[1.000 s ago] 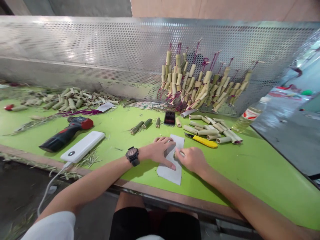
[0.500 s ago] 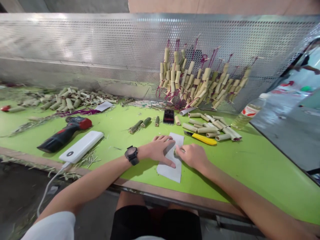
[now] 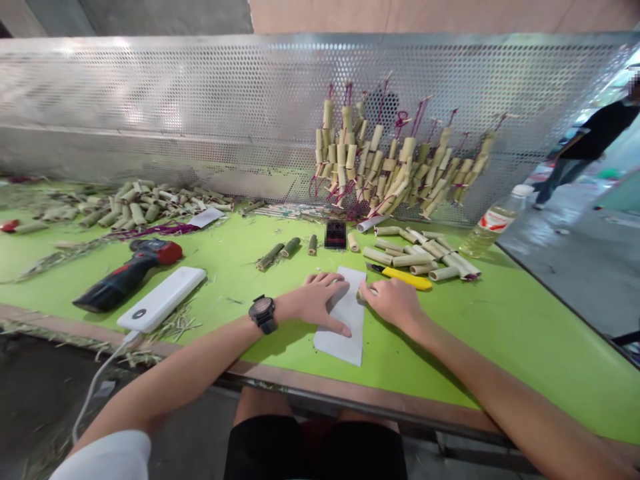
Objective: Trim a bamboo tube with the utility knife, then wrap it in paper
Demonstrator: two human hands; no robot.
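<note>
A pale sheet of paper [image 3: 345, 340] lies on the green table. My left hand [image 3: 323, 303] rests flat on it, fingers and thumb spread, holding it down. At the sheet's right edge, my right hand [image 3: 393, 300] is closed, pinching a small bamboo piece [image 3: 361, 293]; most of the piece is hidden by the fingers. Just beyond the right hand is a yellow utility knife [image 3: 407, 278] with its blade pointing left. Short bamboo tubes [image 3: 290, 248] lie past the left hand, and more cut bamboo tubes [image 3: 420, 253] are heaped behind the knife.
On the left are a cordless drill [image 3: 133, 273], a white power bank [image 3: 163, 300] with a cable, and a bamboo pile [image 3: 135, 203]. Strung bamboo pieces [image 3: 395, 160] lean on the perforated metal panel [image 3: 200, 87]. A bottle [image 3: 495, 223] stands right; a person [image 3: 595, 143] is beyond.
My right hand has slid slightly right and away from me, from over the sheet to its edge. The left hand stays in place. A person has come into view at the far right.
</note>
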